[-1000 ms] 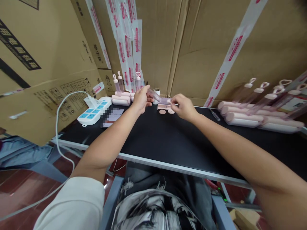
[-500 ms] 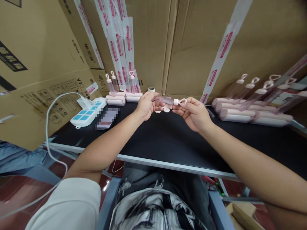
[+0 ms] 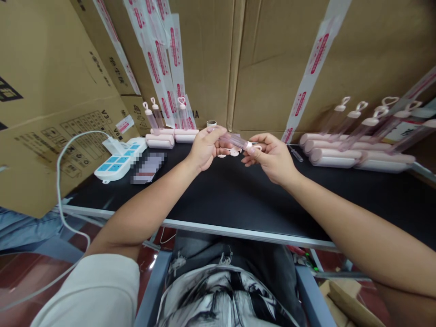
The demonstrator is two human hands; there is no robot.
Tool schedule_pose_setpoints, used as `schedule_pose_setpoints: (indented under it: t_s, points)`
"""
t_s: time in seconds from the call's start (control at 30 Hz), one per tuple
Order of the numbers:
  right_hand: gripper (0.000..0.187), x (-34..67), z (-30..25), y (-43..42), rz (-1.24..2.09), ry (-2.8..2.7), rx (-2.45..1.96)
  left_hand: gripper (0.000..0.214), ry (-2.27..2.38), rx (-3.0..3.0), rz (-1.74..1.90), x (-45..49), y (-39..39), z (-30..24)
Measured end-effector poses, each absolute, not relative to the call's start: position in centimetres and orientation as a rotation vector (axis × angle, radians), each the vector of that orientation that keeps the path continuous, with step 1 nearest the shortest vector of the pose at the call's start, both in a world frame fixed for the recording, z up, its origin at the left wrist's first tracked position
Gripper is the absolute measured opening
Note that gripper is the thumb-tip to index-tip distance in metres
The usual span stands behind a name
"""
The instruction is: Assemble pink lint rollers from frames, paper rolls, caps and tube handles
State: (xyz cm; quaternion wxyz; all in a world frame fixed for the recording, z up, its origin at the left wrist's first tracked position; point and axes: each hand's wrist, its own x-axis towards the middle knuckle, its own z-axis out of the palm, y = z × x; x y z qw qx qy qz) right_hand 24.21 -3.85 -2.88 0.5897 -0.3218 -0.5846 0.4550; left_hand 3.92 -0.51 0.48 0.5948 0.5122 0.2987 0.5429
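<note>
Above the black table, my left hand [image 3: 206, 149] is closed around one end of a clear pinkish tube [image 3: 235, 140]. The tube lies tilted between both hands, its pale pink cap [image 3: 250, 146] towards the right. My right hand [image 3: 274, 158] has thumb and fingers closed on that capped end, and its loop [image 3: 258, 147] shows partly between the fingers. Beneath the tube, small pale pink pieces [image 3: 234, 152] rest on the table, partly hidden by my left fingers.
Pink cylinders with upright looped tubes stand at the right [image 3: 335, 156] and back left [image 3: 160, 140]. A white power strip [image 3: 119, 161] and a blurred-out phone-like slab [image 3: 149, 168] lie left. Cardboard [image 3: 272, 63] walls the back. A small clear piece [image 3: 296, 154] lies beyond my right hand.
My right hand has shifted its grip from the loop's end closer to the cap, now covering part of the loop. The tube tilts slightly more downward to the right.
</note>
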Motion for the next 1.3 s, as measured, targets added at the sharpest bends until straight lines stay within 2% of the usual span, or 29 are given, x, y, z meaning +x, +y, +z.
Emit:
schedule_pose_setpoints:
  t_s: [0.3,0.63,1.17,1.23,1.3]
  points:
    - [0.044,24.3,-3.8,-4.0,0.75,-1.46,-0.772,0.05,0.634,1.29,1.331,4.7,-1.0,0.1]
    - [0.043,25.2,-5.7,-2.8,0.533,-1.588,-0.921,0.051,0.604,1.278,1.291,4.9,0.2,-1.5]
    - [0.064,24.2,-6.1,-2.9,0.818,-1.457,-0.985,0.035,0.738,1.24,1.358,6.4,-0.1,-3.4]
    - [0.063,25.0,-5.6,-2.3,0.834,-1.595,-1.021,0.03,0.766,1.221,1.292,6.7,0.0,-3.8]
    - [0.052,26.1,-5.1,-1.7,0.717,-1.874,-1.109,0.026,0.808,1.238,1.184,7.1,-0.1,-4.4]
